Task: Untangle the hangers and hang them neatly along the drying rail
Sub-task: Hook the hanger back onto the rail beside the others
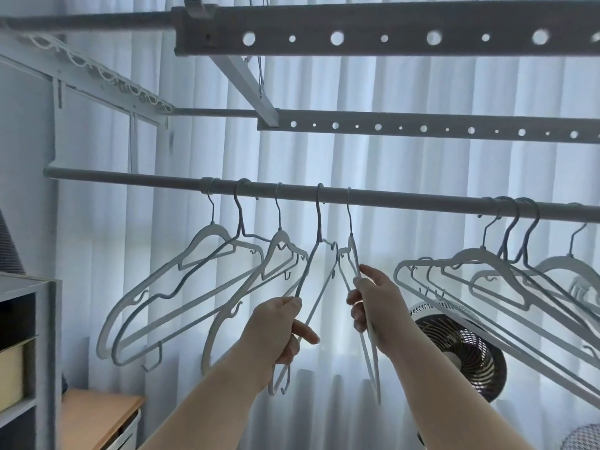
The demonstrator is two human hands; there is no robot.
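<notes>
**A:** What do the hangers look like?

**B:** They are thin and pale grey-white, with slim wire hooks, notched shoulders and small hooks under the arms. All of them hang from the round drying rail (130, 177), which runs across in front of a sheer curtain (422, 92).

**A:** How are they spread?

**B:** Three hangers at the left (212, 228) are tilted and overlap one another. A tighter bunch at the right (480, 253) has its arms crossing and its hooks crowded together. Two more hang between those groups, turned nearly edge-on and leaning toward each other at the neck.

**A:** And the hands?

**B:** The left hand (279, 326) has its fingers curled round the lower arm of the left middle hanger (309, 264). The right hand (376, 303) grips the right middle hanger (354, 254), with the thumb on top and the fingers wrapped beneath. Both hooks are over the rail. I cannot tell whether the two hangers are caught on each other.

**A:** What else is around?

**B:** Perforated bars (389, 37) run overhead, a round fan (464, 345) stands behind the right forearm, and a wooden desk (97, 414) sits low at the left.
</notes>
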